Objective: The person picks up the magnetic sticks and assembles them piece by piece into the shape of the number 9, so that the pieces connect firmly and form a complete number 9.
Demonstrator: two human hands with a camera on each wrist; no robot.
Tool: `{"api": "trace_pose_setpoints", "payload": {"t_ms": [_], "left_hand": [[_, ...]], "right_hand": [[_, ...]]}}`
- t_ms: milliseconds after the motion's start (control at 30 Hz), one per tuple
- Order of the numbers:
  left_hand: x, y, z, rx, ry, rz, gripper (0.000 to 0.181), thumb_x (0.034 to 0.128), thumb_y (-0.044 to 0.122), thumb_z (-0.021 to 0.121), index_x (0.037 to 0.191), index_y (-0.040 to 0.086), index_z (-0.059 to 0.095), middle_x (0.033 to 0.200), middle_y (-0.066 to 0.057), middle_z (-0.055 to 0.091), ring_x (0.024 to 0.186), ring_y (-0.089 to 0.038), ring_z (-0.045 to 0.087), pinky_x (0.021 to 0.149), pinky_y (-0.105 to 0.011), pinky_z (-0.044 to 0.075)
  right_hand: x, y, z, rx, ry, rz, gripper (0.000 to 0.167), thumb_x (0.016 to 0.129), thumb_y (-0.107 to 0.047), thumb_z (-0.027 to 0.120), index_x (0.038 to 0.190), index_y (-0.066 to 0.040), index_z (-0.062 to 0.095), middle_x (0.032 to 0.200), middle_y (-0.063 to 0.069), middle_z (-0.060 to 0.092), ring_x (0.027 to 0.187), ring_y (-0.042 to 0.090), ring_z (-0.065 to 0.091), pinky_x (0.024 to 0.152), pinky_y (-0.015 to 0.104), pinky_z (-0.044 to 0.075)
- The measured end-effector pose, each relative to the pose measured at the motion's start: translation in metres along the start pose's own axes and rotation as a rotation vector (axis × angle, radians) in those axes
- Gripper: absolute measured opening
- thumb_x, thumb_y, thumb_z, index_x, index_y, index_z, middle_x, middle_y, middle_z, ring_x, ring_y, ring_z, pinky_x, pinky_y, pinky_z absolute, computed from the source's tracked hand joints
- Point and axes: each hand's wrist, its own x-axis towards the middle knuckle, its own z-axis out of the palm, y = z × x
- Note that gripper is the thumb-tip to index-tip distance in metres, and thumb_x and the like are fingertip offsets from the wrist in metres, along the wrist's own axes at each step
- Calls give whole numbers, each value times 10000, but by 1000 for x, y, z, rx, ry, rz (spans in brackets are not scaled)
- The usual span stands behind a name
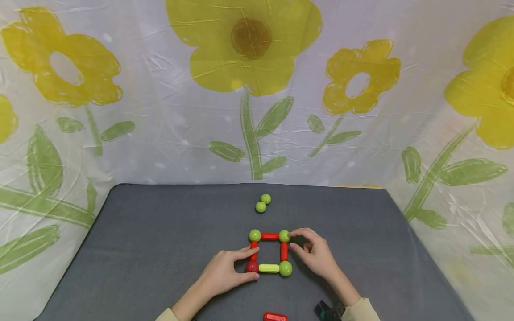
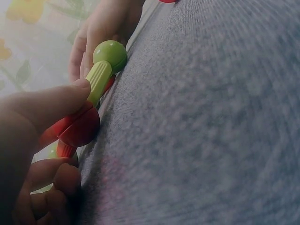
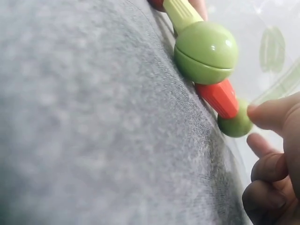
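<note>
A square frame of rods and balls lies on the grey table. Its lower left corner is a red ball (image 1: 251, 266); the other corners are green balls (image 1: 285, 269). Three red rods (image 1: 270, 236) and one yellow-green rod (image 1: 269, 268) form the sides. My left hand (image 1: 225, 271) pinches the red-ball corner, thumb at the near side and fingers over the left red rod (image 1: 254, 251). Beside the upper right green ball (image 1: 284, 236) is my right hand (image 1: 316, 254), its index fingertip at the ball and the thumb apart from the right red rod (image 1: 284, 251).
Two loose green balls (image 1: 261, 207) lie farther back on the table (image 1: 180, 223). Another red rod (image 1: 275, 316) is at the near edge of the view. A flower-patterned cloth (image 1: 160, 133) hangs behind and at both sides.
</note>
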Motion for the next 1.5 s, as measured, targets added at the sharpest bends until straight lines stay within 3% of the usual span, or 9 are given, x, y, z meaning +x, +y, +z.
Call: {"api": "trace_pose_setpoints", "payload": {"t_ms": [200, 333, 433, 567, 700, 1000, 1133, 1267, 1500], "left_hand": [[0, 0, 0, -1, -10, -1, 651, 856, 559, 855, 1427, 287, 700, 1439, -13, 669, 1340, -265, 637, 1042, -534, 544], [0, 2, 0, -1, -12, -5, 648, 859, 556, 854, 1428, 287, 700, 1444, -17, 666, 1336, -266, 640, 1035, -532, 549], [0, 2, 0, -8, -12, -6, 644, 860, 546, 858, 1428, 288, 700, 1446, -23, 665, 1335, -270, 640, 1036, -536, 548], [0, 2, -1, -6, -11, -6, 637, 859, 539, 862, 1427, 302, 699, 1445, -22, 666, 1331, -276, 643, 1032, -539, 549], [1, 2, -1, -3, -13, -11, 637, 858, 544, 860, 1428, 311, 697, 1447, -21, 665, 1332, -278, 642, 1029, -539, 551], [1, 0, 0, -2, -4, -15, 645, 854, 543, 864, 1429, 302, 698, 1448, -14, 665, 1332, -271, 643, 1021, -529, 558], [1, 0, 0, -8, 1, -14, 643, 856, 526, 870, 1429, 287, 700, 1446, -15, 665, 1332, -264, 642, 1019, -522, 560], [1, 0, 0, -13, 4, -12, 638, 862, 518, 869, 1429, 279, 700, 1446, -16, 664, 1332, -261, 641, 1024, -524, 558], [1, -1, 0, -4, 10, -9, 634, 860, 520, 871, 1426, 287, 702, 1436, -9, 671, 1332, -249, 642, 1040, -520, 551]], "right_hand": [[1, 6, 1, 50, -53, -123, 339, 958, -44, 788, 1283, -127, 743, 1349, 108, 679, 479, -34, 338, 438, 199, 377], [2, 6, 0, 98, -124, -243, 278, 962, 2, 765, 1219, -103, 776, 1301, 114, 717, 526, -1, 409, 472, 206, 410], [4, 3, -3, 70, -219, -295, 265, 978, 22, 735, 1195, -121, 787, 1242, 73, 747, 596, 25, 474, 527, 202, 445], [7, -4, -9, -38, -364, -311, 326, 987, 61, 695, 1190, -175, 792, 1236, -2, 748, 884, 61, 668, 732, 233, 574], [10, -9, -13, -167, -470, -325, 349, 987, 54, 694, 1173, -220, 802, 1283, -38, 721, 1170, 126, 689, 955, 328, 590], [19, -18, -13, -303, -578, -329, 329, 987, 23, 703, 1122, -258, 806, 1282, -59, 695, 1128, 89, 666, 966, 324, 578], [24, -16, -11, -224, -617, -291, 347, 961, 72, 691, 1076, -237, 801, 1238, -54, 692, 890, 23, 623, 805, 235, 567], [30, -10, -11, -94, -644, -262, 365, 932, 125, 672, 1024, -207, 792, 1188, -27, 703, 634, -34, 451, 609, 166, 471], [37, -3, -11, 14, -664, -249, 396, 880, 165, 674, 975, -201, 792, 1110, -17, 709, 653, -15, 448, 586, 159, 422]]}}
